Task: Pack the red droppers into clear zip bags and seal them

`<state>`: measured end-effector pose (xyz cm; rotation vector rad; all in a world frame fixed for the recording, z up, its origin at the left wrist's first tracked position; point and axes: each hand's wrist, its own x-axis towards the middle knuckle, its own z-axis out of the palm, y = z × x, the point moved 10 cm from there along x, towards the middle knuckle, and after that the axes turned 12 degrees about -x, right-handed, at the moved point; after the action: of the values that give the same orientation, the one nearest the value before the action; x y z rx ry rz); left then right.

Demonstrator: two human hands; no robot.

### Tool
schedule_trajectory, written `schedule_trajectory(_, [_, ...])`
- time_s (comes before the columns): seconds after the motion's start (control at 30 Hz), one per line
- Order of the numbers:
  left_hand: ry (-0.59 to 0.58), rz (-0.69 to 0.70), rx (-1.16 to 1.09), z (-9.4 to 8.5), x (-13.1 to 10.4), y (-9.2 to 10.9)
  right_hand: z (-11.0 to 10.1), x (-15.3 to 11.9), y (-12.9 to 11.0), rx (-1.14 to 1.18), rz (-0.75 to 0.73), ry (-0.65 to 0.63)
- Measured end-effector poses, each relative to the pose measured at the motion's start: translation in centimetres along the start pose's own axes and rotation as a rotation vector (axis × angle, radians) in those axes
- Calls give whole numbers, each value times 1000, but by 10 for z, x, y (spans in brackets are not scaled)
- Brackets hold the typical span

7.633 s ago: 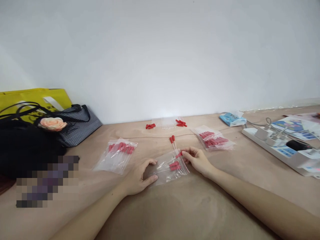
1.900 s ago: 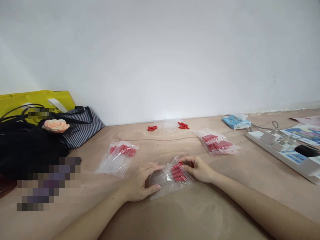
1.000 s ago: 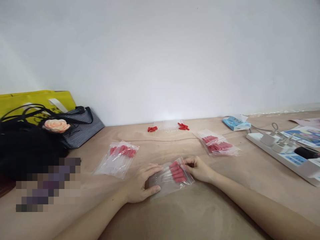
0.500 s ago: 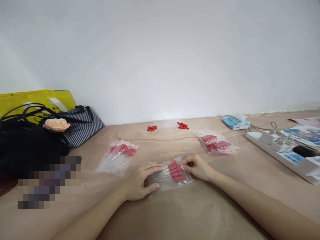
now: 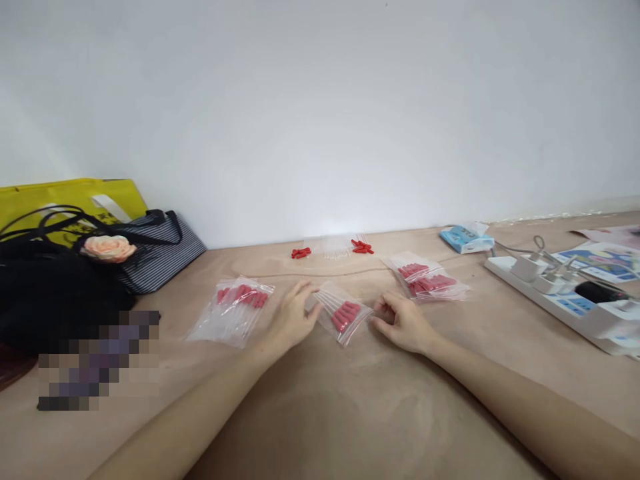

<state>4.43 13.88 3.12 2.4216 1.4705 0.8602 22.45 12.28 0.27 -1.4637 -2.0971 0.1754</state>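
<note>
A clear zip bag (image 5: 327,319) lies at an angle on the table between my hands. Inside it are several thin pale sticks with red ends (image 5: 346,315), the red ends toward the zip edge. At the bag's left end is my left hand (image 5: 295,317), thumb and forefinger apart around its corner. My right hand (image 5: 403,323) has curled fingers, the tips at the bag's right corner. To the left lies a similar clear bag (image 5: 213,327) with red-ended contents. More such bags (image 5: 453,291) overlap in a pile beyond my right hand.
By the wall are two small heaps of loose red pieces (image 5: 301,253) with clear plastic and pale sticks between them. A tissue pack (image 5: 465,240) and a power strip (image 5: 550,293) with plugs stand right. Black and striped bags (image 5: 160,257) and a yellow bag (image 5: 123,193) fill the left.
The zip bag has turned clockwise and moved slightly farther from me. My left hand has shifted forward with it, off its middle to its end. My right hand has turned, fingers more curled.
</note>
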Motion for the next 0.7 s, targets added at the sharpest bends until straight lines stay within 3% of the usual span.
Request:
schedule_trajectory(0.17, [-188, -80, -81, 33, -33, 11, 2, 8, -4, -96, -30, -29])
schedule_trajectory(0.37, [-348, 41, -101, 38, -21, 11, 15, 18, -17, -146, -93, -119])
schedule_trajectory(0.53, [-264, 173, -138, 20, -16, 11, 18, 27, -36, -380, -205, -72])
schedule_trajectory(0.7, [-114, 264, -159, 14, -23, 24, 30, 33, -48, -411, -281, -73])
